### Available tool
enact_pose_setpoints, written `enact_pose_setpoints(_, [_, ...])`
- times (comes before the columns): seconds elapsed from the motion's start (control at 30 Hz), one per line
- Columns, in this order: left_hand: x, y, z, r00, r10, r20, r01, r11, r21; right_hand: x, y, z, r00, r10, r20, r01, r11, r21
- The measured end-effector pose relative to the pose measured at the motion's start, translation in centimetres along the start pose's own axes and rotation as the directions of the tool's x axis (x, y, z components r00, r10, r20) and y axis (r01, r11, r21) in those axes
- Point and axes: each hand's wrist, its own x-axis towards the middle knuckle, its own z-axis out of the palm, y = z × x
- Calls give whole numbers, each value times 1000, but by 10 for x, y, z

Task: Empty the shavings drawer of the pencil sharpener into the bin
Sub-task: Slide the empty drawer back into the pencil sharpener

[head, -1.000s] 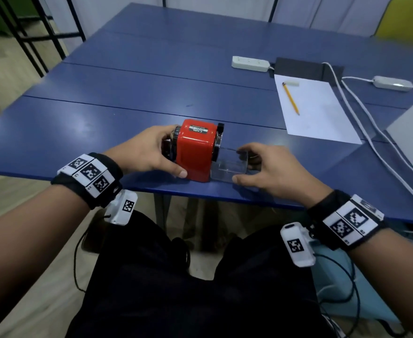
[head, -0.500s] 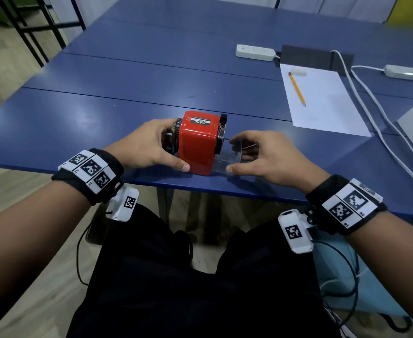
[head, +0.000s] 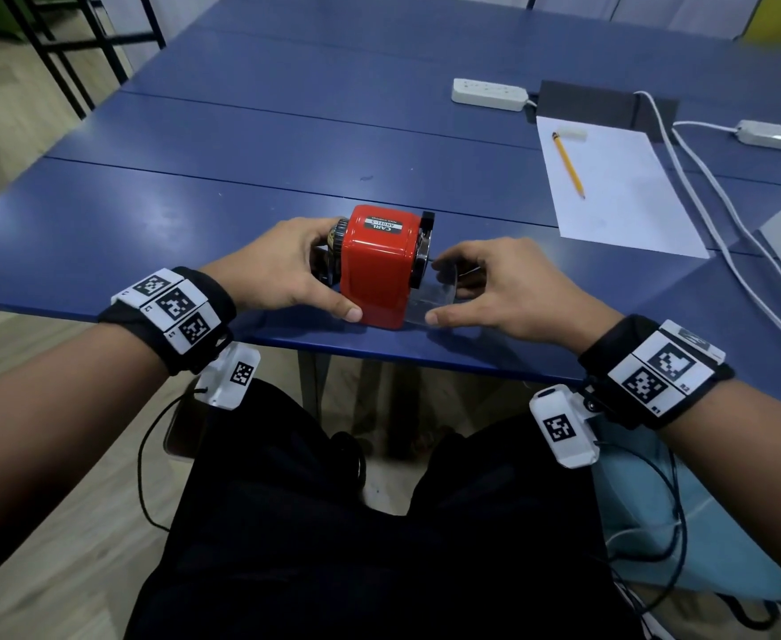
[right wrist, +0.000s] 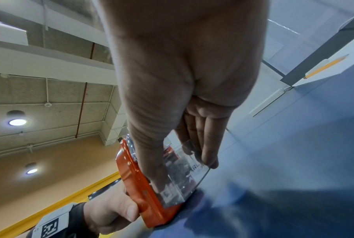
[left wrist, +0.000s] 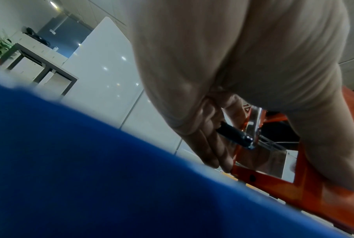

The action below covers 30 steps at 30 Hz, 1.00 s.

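Gripping the red pencil sharpener [head: 381, 265] from its crank end, the left hand [head: 282, 270] is curling around the body, thumb lying along the near side and fingers wrapping the far side by the black crank handle [left wrist: 234, 136]. That sharpener is sitting upright near the front edge of the blue table [head: 148, 224], directly ahead of the person. Just to its right, the clear shavings drawer [head: 432, 293] is sticking partway out of the sharpener's front, its base resting on the tabletop. Pinching that drawer, the right hand [head: 499, 288] is pressing its thumb on the near wall and its fingers [right wrist: 207, 145] on the far wall. Farther right and back, a yellow pencil [head: 567, 164] is lying on a white sheet of paper [head: 619, 210], with a white power strip [head: 489, 94] and white cables [head: 702, 177] running nearby.
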Motion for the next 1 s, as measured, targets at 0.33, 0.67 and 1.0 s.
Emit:
enact_pose_setpoints(0.33, [3, -2, -2, 1000, 3, 22, -4, 1000, 27, -1, -2, 3, 1000, 17, -15, -17, 1000, 6])
enact_pose_setpoints(0.67, [18, 24, -28, 964, -79, 253, -3, 951, 310, -17, -20, 21, 993, 76, -87, -84, 992, -98])
enact_pose_setpoints(1.0, [15, 59, -34, 942, 156, 297, -327, 618, 715, -38, -24, 35, 983, 101, -155, -101, 995, 6])
